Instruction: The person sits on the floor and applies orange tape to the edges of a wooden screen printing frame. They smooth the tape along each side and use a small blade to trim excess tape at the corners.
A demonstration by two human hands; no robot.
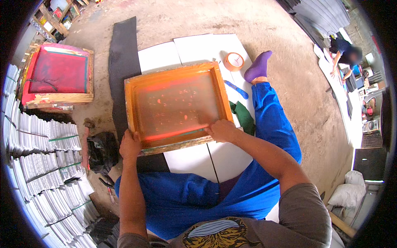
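Note:
An orange wooden screen-printing frame (178,74) with a translucent orange mesh lies on white sheets (194,47) on the floor in front of me. My left hand (130,145) grips its near left corner. My right hand (221,130) rests on the near right edge, fingers pressing the inner rim by the mesh. I sit on the floor in blue trousers, my right leg stretched out beside the frame, purple sock (258,66) at its end.
A roll of orange tape (234,61), a blue-handled tool (236,89) and a green cloth (244,118) lie right of the frame. A second, red-meshed frame (58,74) sits left. Stacks of grey sheets (45,165) line the left. Another person (345,56) works far right.

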